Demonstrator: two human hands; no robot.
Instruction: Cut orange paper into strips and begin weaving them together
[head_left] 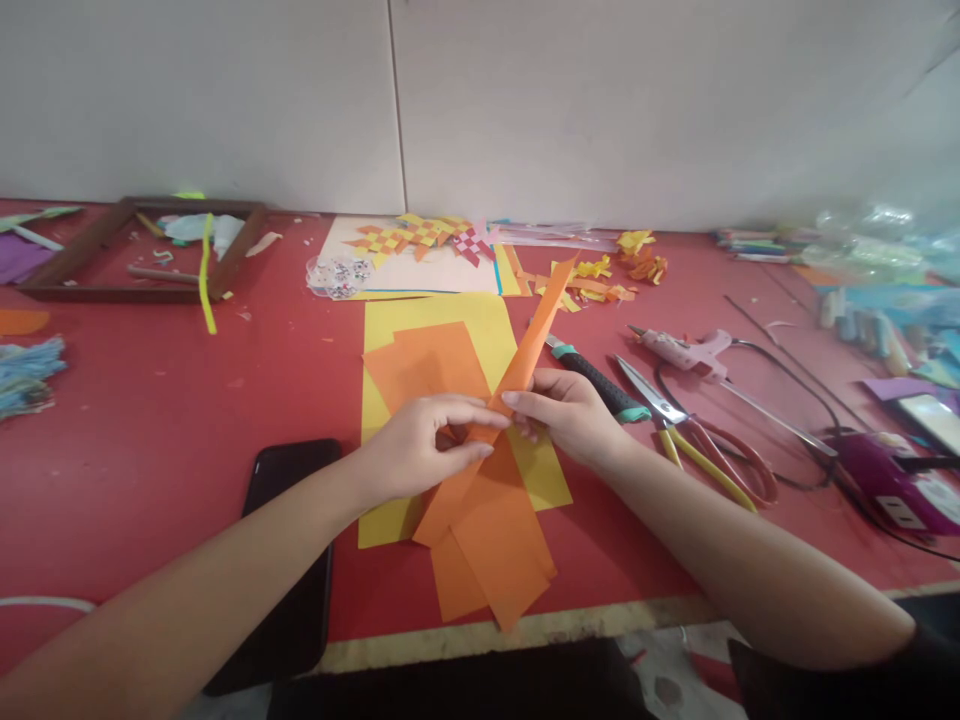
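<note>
Between both hands is a folded orange paper strip (pixel 534 335), held at a slant with its narrow end up to the right. My left hand (pixel 424 440) pinches its lower middle with thumb and fingers. Higher along the same strip, my right hand (pixel 562 410) grips it, thumb on top. Beneath them lie several flat orange paper pieces (pixel 506 540), partly on a yellow sheet (pixel 442 310). Other orange pieces (pixel 442 355) rest behind my left hand. The hands cover part of the strip and the papers below.
Right of the hands lie a black-and-teal cutter (pixel 600 380), scissors (pixel 679 425) and a pink glue gun (pixel 690 352) with its cord. A black phone (pixel 289 540) sits under my left forearm. Woven paper fish (pixel 420 235) and a brown frame (pixel 142 295) are at the back.
</note>
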